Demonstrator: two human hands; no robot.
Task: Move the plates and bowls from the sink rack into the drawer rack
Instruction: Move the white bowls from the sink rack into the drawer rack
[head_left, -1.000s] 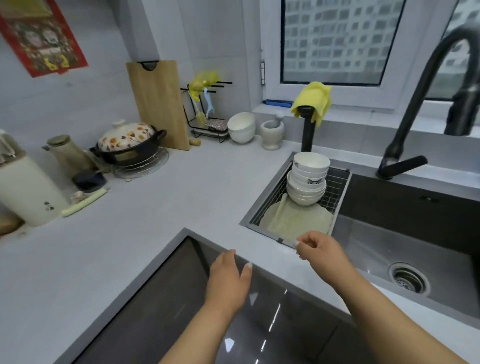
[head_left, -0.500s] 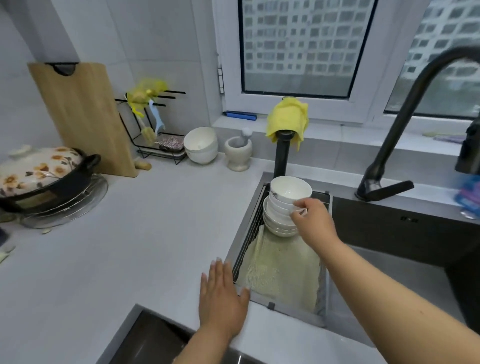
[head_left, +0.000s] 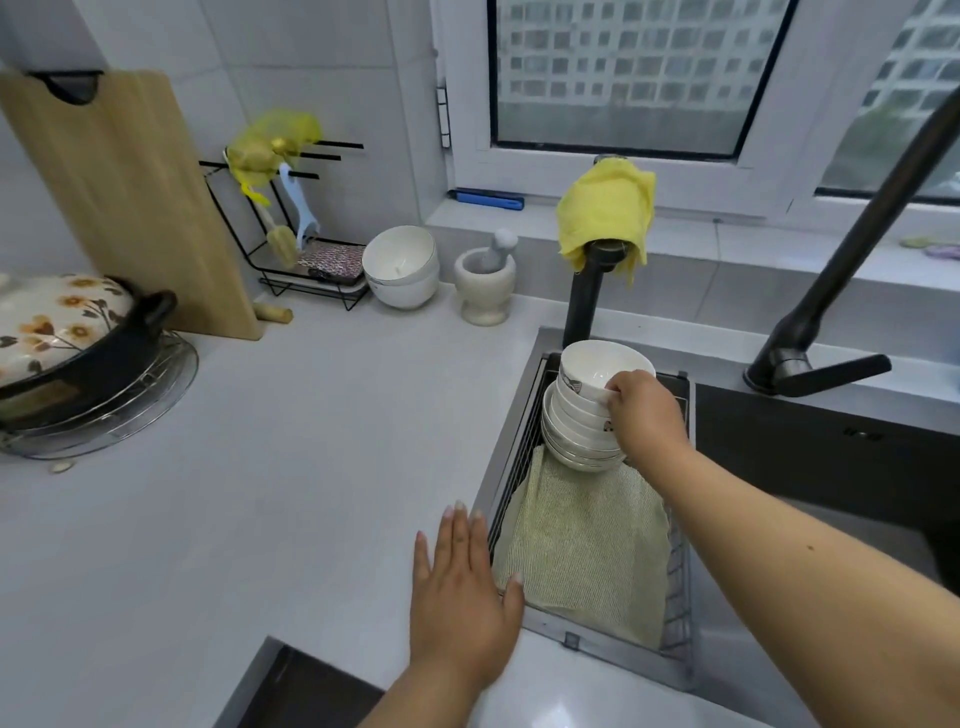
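A stack of white bowls and plates stands at the far end of the wire sink rack, partly on a green cloth. My right hand grips the near rim of the top bowl, thumb inside and fingers curled on the outside. My left hand lies flat with straight fingers on the white counter, just left of the rack's edge. The drawer rack is not in view.
A black faucet arches over the sink on the right. A black post with a yellow cloth stands behind the stack. White bowls, a mortar, a cutting board and a floral-lidded pot line the counter. A dark hob lies near.
The view moved forward toward the sink. My right hand went from the rack's near edge to the top bowl and closed on its rim. My left hand moved from the hob onto the counter.
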